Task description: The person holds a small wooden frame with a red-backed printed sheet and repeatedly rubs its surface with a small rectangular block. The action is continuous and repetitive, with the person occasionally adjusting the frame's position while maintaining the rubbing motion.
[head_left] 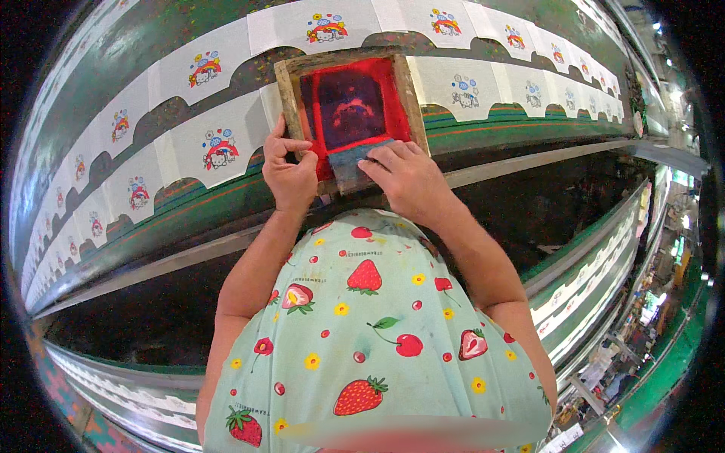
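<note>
A person in a mint-green apron [370, 340] patterned with strawberries and cherries leaned over a long green printing table [151, 113], working a wooden-framed screen [349, 106] thick with red ink. The frame lay flat on one of the white cloth pieces [219, 143], each scalloped along one edge and printed with a small cartoon figure under a rainbow, which ran in two rows along the table. The left hand [289, 170] gripped the frame's near left corner, fingers curled over the wood. The right hand [404, 177] closed around a squeegee [355, 157] pressed against the mesh at the frame's near edge.
</note>
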The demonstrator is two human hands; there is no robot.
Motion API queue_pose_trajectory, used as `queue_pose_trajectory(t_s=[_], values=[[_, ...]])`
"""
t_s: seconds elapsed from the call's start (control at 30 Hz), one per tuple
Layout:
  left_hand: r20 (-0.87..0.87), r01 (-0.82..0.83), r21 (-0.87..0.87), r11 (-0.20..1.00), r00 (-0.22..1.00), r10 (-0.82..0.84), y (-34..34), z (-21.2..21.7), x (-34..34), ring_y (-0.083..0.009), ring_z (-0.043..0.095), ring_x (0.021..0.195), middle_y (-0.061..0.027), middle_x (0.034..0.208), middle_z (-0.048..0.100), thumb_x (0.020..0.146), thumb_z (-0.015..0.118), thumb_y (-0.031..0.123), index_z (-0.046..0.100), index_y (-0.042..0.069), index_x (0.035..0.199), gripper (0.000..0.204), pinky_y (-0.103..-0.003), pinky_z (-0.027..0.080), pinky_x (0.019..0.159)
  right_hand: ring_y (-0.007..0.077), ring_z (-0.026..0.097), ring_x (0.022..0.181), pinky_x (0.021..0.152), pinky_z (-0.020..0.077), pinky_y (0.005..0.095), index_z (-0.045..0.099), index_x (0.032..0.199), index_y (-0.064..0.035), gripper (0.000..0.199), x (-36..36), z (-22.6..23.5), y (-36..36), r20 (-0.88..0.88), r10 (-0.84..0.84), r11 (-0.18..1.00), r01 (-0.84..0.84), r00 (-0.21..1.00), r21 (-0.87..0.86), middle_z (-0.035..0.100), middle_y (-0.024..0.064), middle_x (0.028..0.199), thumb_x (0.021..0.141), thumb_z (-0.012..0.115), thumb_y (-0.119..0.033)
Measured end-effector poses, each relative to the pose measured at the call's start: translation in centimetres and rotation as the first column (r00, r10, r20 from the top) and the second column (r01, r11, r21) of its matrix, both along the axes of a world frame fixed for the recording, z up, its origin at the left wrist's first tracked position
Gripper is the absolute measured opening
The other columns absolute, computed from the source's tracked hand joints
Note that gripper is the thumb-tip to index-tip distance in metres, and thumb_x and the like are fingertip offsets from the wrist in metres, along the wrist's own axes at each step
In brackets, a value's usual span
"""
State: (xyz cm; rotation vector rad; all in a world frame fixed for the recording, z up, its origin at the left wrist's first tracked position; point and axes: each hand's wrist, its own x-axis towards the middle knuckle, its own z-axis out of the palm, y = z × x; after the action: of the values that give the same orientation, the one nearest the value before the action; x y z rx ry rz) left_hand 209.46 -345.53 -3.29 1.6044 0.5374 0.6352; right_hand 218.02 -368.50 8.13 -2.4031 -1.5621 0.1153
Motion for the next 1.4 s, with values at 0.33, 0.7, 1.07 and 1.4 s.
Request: queue_pose_trajectory(t_s=[0.33, 0.7, 1.07, 1.4], values=[[0.064, -0.003, 0.048, 0.999, 0.998, 0.000, -0.2, 0.1, 0.2, -0.0385, 0.059, 0.152, -0.0311, 0.163, 0.061, 0.077, 0.077, -0.009, 0.075, 0.007, 0.089, 0.020, -0.044, 0.043, 0.125, 0.0412, 0.073, 0.115, 0.106, 0.0591, 0.0511, 0.081, 0.120, -0.0048, 0.033, 9.9, 2.1, 4.4, -0.160, 0.001, 1.000, -0.005, 0.987, -0.027, 0.077, 0.0171, 0.115, 0.092, 0.065, -0.001], [0.010, 0.009, 0.119, 0.993, 1.000, -0.010, -0.1, 0.2, -0.3, -0.0407, 0.059, 0.151, -0.0321, 0.160, 0.063, 0.076, 0.077, -0.012, 0.073, 0.007, 0.089, 0.023, -0.045, 0.043, 0.125, 0.0408, 0.070, 0.125, 0.114, 0.0547, 0.0506, 0.078, 0.129, -0.0043, 0.043, 13.9, -0.7, 7.3, -0.069, -0.076, 0.990, 0.083, 0.995, 0.114, 0.076, 0.0181, 0.127, 0.091, 0.061, 0.007], [0.005, 0.019, 0.173, 0.985, 1.000, -0.020, 0.0, 0.3, -0.2, -0.0402, 0.058, 0.154, -0.0330, 0.157, 0.065, 0.081, 0.075, -0.012, 0.073, 0.006, 0.089, 0.020, -0.042, 0.049, 0.115, 0.0360, 0.066, 0.119, 0.104, 0.0527, 0.0512, 0.079, 0.126, -0.0102, 0.041, 3.0, -1.8, 2.3, -0.026, -0.071, 0.990, 0.074, 0.997, 0.124, 0.072, 0.0098, 0.123, 0.086, 0.072, -0.006], [-0.073, -0.005, 0.211, 0.978, 0.997, 0.021, 0.1, 0.8, 0.0, -0.0413, 0.058, 0.154, -0.0336, 0.160, 0.063, 0.082, 0.076, -0.010, 0.074, 0.005, 0.088, 0.016, -0.046, 0.043, 0.127, 0.0365, 0.066, 0.127, 0.110, 0.0530, 0.0536, 0.078, 0.127, -0.0081, 0.040, -0.2, -1.6, -1.0, -0.191, -0.022, 0.985, 0.055, 0.981, 0.166, 0.071, 0.0114, 0.132, 0.087, 0.080, -0.008]])
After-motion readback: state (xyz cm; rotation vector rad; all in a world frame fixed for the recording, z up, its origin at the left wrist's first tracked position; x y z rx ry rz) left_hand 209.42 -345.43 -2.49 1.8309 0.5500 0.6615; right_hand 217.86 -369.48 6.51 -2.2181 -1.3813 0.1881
